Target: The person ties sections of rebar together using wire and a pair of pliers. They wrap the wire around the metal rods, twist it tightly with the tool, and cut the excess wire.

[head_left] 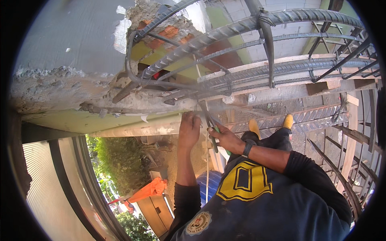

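My right hand (227,139) is closed around long-handled nippers (210,122) with green grips. Their dark jaws point up at the ends of the ribbed rebar (193,93), where the bars run into the broken concrete (104,94). Just left of the nippers, my left hand (189,127) is raised close under the bars with its fingers curled in. Whatever those fingers pinch is too small to make out. Around the long bars sit bent steel stirrups (267,44), and thin wire ties (263,18) show at some crossings.
Chipped brick (171,32) and plaster edge the opening. My yellow boots (254,127) stand near a steel-and-timber support (297,118) on the right. Timber posts (350,140) and more bars rise at far right. Lower left, a drop shows shrubs (120,164) and an orange cloth (148,189).
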The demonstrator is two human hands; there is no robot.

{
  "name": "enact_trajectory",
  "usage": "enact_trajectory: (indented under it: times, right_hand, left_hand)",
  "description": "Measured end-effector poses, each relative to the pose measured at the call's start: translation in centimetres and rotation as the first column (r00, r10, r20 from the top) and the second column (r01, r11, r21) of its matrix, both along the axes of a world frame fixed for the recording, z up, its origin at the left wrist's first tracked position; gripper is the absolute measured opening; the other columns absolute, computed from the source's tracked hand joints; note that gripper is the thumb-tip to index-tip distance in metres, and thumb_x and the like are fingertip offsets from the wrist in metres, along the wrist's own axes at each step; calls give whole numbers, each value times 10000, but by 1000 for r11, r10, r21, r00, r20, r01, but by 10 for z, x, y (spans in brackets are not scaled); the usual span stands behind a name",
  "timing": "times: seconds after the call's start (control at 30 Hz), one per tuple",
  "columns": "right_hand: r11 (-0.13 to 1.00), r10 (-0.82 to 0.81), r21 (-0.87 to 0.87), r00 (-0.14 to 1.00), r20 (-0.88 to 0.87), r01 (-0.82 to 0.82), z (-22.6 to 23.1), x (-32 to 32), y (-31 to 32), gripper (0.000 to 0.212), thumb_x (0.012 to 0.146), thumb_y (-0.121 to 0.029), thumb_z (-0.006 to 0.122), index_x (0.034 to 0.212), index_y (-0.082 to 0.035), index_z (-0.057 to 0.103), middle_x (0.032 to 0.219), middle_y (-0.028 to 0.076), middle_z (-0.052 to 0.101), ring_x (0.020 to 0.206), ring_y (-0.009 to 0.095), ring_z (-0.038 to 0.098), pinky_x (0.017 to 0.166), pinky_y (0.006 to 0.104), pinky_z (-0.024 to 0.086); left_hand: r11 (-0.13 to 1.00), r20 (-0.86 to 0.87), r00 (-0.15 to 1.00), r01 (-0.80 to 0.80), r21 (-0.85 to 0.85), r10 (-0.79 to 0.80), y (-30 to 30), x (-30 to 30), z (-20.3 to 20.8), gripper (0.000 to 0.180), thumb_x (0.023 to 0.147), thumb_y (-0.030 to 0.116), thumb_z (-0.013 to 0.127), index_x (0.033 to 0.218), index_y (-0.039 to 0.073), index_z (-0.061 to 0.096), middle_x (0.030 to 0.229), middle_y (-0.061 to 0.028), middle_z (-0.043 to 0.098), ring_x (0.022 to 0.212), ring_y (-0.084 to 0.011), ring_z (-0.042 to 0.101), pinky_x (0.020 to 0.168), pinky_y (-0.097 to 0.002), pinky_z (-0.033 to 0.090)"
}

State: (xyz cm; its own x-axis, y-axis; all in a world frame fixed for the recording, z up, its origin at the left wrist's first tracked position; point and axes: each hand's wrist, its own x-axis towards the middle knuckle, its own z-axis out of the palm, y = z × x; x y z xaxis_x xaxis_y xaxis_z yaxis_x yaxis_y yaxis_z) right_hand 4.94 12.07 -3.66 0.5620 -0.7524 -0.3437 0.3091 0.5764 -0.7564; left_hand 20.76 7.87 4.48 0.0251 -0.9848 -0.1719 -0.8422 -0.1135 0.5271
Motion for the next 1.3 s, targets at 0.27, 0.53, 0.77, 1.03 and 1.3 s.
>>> enact_trajectory:
  times: [0.27,0.53,0.77,1.03,1.3]
  right_hand:
    - [988,-70,-143,993,-92,57,13,16,-3,658,1022,-341,512,1562,-78,243,1437,222,475,1340,299,447,1117,343,325]
    - [951,-281,194,935,218,241,14,52,15,496,1033,-312,505,1432,-33,412,852,63,610,751,136,618,600,301,537]
    - [923,-255,329,957,138,199,12,61,11,503,1025,-478,454,1013,-1,613,780,73,621,613,159,576,545,312,472]
    - [1000,-17,-15,992,-127,15,-27,50,5,692,964,-639,442,916,21,646,772,143,623,752,212,604,692,351,480]
    - [972,224,-56,969,-103,-230,-16,30,-8,773,964,-666,410,1123,75,564,872,184,641,819,262,626,776,405,492]
  left_hand:
    - [998,-50,998,26,-59,-29,2,2,-1,261,981,206,508,1040,-45,549,981,-171,504,876,-284,539,819,-372,444]
    - [999,37,999,38,-36,-37,6,-12,8,260,971,193,531,1091,-37,536,1038,-186,496,935,-325,555,863,-401,448]
    - [825,-458,774,-548,-137,437,58,-40,-7,617,940,308,677,1347,-35,365,1222,-119,497,1086,-232,558,875,-406,504]
    - [628,-569,380,-39,778,729,87,-6,-2,764,969,511,565,1407,-74,342,1315,-218,534,1131,-322,618,957,-464,538]
    - [617,-621,-58,224,755,782,94,4,-31,249,888,232,666,1032,47,581,839,-54,583,657,-140,550,628,-303,459]
